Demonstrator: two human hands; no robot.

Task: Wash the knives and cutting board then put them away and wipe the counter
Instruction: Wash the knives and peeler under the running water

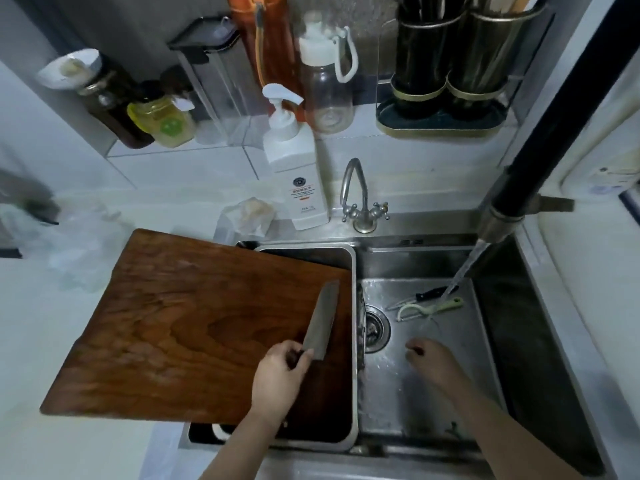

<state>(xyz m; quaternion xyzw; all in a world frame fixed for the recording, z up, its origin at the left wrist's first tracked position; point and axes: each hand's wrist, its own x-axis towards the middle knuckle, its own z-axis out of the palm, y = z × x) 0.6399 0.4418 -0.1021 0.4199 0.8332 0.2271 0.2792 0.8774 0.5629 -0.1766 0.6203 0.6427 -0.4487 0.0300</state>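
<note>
Down at about seven o'clock from the drain (374, 327), the left hand (278, 375) has its fingers curled around the dark handle of a large knife (322, 322), whose grey blade points up toward one o'clock and lies over the right end of the wooden cutting board (180, 323). That board lies tilted, its left part on the white counter (52, 341) and its right part over a steel tray (354, 341) set into the left side of the sink (485, 341). At four o'clock from the drain, the right hand (433, 360) hangs low in the basin with its fingers loosely bent and holding nothing. Water (464, 268) runs from the black tap (540, 161) at about one o'clock and lands on the sink floor beside a small black-handled knife (434, 293) and a pale green peeler (429, 308), which lie close together at two o'clock from the drain. A small chrome tap (360, 199) stands on the sink's far rim at twelve o'clock, with a white pump bottle (294, 161) just to its left at nine o'clock. Further back at twelve o'clock stand a clear bottle (327, 88) and a dark utensil holder (460, 64).
</note>
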